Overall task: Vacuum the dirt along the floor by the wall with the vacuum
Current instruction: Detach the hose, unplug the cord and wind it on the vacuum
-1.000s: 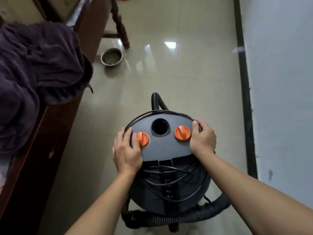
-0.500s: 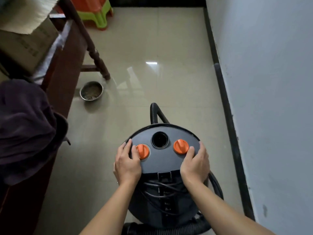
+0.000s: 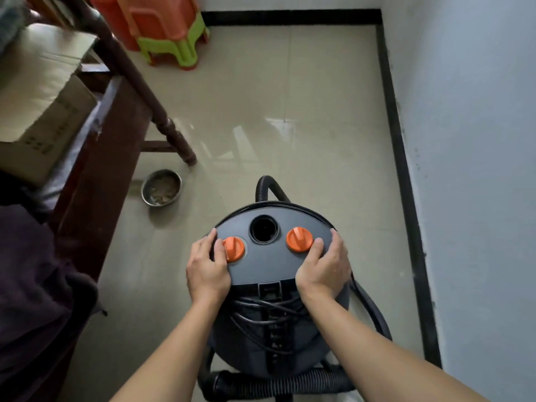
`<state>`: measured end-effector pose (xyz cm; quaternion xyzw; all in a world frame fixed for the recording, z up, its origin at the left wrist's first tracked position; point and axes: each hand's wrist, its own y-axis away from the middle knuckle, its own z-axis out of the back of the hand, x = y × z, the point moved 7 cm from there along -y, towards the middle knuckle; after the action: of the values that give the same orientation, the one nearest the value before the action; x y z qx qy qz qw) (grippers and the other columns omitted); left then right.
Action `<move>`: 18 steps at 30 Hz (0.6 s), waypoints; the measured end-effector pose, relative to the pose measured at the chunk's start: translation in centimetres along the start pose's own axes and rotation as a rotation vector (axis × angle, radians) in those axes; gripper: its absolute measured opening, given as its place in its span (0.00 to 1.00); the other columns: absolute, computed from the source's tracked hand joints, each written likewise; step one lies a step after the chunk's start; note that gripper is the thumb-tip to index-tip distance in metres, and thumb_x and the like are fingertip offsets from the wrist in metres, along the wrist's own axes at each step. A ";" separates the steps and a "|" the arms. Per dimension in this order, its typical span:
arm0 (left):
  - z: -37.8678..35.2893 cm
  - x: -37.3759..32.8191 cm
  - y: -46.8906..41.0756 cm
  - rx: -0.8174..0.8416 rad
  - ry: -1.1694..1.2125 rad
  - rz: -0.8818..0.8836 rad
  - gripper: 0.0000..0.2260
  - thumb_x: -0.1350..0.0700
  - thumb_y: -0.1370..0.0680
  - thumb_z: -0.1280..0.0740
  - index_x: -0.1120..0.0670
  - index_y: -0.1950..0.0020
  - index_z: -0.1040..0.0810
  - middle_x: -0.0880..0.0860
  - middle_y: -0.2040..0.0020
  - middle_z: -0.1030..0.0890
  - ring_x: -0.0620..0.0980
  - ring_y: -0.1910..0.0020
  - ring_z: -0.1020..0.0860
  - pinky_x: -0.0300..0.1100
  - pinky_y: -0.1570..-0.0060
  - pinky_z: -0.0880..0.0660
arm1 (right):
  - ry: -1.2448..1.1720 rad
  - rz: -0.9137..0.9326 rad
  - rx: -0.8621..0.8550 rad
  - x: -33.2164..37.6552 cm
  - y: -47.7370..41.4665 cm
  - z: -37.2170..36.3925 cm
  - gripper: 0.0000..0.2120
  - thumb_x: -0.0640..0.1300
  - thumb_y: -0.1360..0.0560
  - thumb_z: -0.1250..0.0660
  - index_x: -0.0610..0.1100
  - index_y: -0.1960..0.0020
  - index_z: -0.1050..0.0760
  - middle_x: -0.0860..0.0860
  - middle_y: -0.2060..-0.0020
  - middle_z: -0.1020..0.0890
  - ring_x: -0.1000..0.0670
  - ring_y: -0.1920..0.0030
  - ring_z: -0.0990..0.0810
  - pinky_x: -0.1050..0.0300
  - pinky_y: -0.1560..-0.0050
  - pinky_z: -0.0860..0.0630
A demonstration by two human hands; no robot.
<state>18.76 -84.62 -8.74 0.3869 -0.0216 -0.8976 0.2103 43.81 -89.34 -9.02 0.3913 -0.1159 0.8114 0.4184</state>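
- Here, glossy beige floor lies open ahead of both hands, up to the black skirting. The wall runs close on the right of the right hand.
- Dark wooden furniture hems the side of the left hand; a metal bowl sits ahead-left.
- The vacuum, a smooth dark drum, stands upright under both hands, which grip its lid's rim. A ribbed hose curls at its base.

A single head-worn camera looks steeply down and forward from above and behind the vacuum, close to it; the wall runs right of the vacuum, plastic stools beyond it.
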 end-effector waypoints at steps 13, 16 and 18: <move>-6.1 -11.4 -17.2 -0.124 0.062 0.101 0.16 0.54 0.19 0.38 0.55 0.32 0.24 0.58 0.35 0.24 0.57 0.36 0.26 0.45 0.36 0.34 | 0.081 0.109 0.168 12.4 -20.4 -10.7 0.20 0.48 0.18 0.43 0.43 0.28 0.32 0.45 0.31 0.27 0.43 0.31 0.30 0.44 0.29 0.39; -7.7 -14.7 -21.5 -0.116 0.077 0.094 0.16 0.53 0.19 0.38 0.55 0.32 0.24 0.58 0.35 0.24 0.57 0.36 0.26 0.45 0.36 0.34 | 0.086 0.105 0.165 15.1 -24.9 -12.4 0.21 0.48 0.18 0.43 0.43 0.28 0.33 0.45 0.32 0.26 0.42 0.32 0.29 0.45 0.30 0.38; -8.9 -16.7 -24.5 -0.102 0.077 0.104 0.16 0.53 0.18 0.38 0.55 0.31 0.24 0.58 0.35 0.24 0.57 0.36 0.26 0.45 0.36 0.34 | 0.101 0.101 0.166 16.9 -28.0 -13.8 0.20 0.48 0.18 0.44 0.43 0.28 0.33 0.45 0.32 0.26 0.43 0.32 0.29 0.45 0.30 0.38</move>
<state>26.41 -54.61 -8.44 0.4080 0.0123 -0.8698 0.2770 52.11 -54.79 -9.77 0.3766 -0.0468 0.8571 0.3484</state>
